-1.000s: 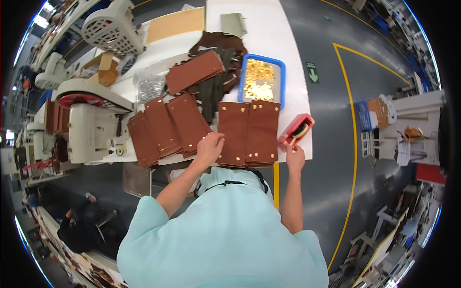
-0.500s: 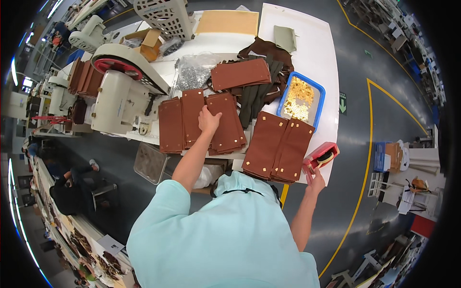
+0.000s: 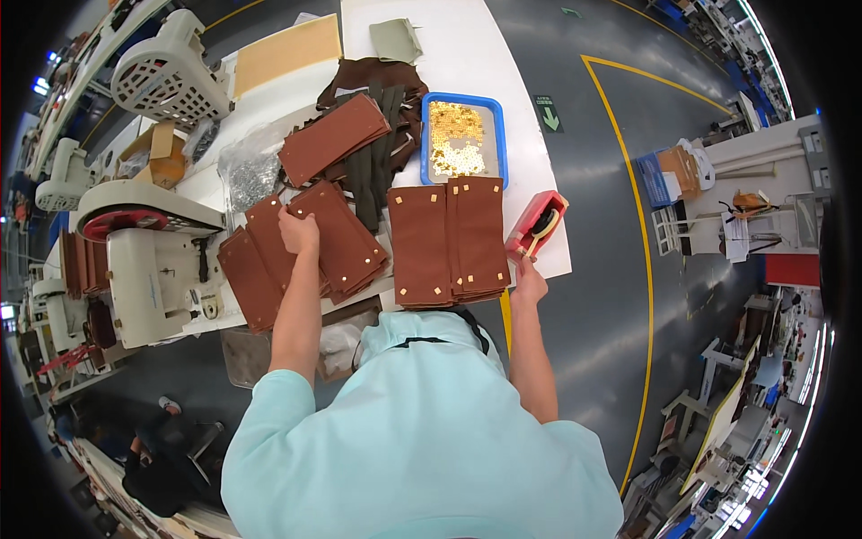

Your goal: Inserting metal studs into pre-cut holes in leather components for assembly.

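While the left hand (image 3: 299,231) lies flat on a stack of brown leather pieces (image 3: 334,241), it should press softly so the stack stays neat. The right hand (image 3: 528,280) pinches a red tape holder (image 3: 537,225) at the table's (image 3: 503,54) edge. Nearby sit a blue tray (image 3: 462,137) of gold bits, a white machine (image 3: 148,260) and grey floor (image 3: 611,180).

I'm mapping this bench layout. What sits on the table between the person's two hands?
In the head view, a stack of brown leather panels with small brass studs lies between the left hand and the right hand.
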Demonstrator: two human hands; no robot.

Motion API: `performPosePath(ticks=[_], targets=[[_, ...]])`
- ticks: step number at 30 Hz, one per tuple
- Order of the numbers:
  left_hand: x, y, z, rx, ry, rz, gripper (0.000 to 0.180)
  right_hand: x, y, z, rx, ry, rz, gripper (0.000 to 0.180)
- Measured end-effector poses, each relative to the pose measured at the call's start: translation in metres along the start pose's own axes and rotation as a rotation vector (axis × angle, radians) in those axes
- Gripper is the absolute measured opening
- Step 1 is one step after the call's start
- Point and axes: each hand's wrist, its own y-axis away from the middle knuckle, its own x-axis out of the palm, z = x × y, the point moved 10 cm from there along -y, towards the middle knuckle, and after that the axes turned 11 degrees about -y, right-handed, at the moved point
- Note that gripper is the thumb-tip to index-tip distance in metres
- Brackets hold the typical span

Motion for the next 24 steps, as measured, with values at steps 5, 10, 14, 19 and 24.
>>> performPosePath(ticks=[5, 10, 14, 19, 24], targets=[[-0.015, -0.01, -0.014, 0.243, 0.299, -0.122, 0.034, 0.001, 0.005, 0.003, -0.063, 0.082, 0.01, 0.015], [-0.087, 0.042, -0.059, 0.382, 0.622, -0.006, 0.031, 0.003, 0.001, 0.01, -0.223, 0.451, 0.054, 0.02], [-0.148, 0.112, -0.099, 0.489, 0.913, 0.16, 0.025, 0.0, -0.013, 0.023, -0.481, 0.661, 0.078, 0.021], [-0.168, 0.169, -0.132, 0.633, 1.044, 0.419, 0.022, -0.021, -0.008, 0.018, -0.24, 0.506, 0.094, 0.019], [-0.15, 0.224, -0.145, 0.613, 1.106, 0.855, 0.026, 0.109, 0.145, 0.119, -0.292, 0.203, 0.498, 0.012]])
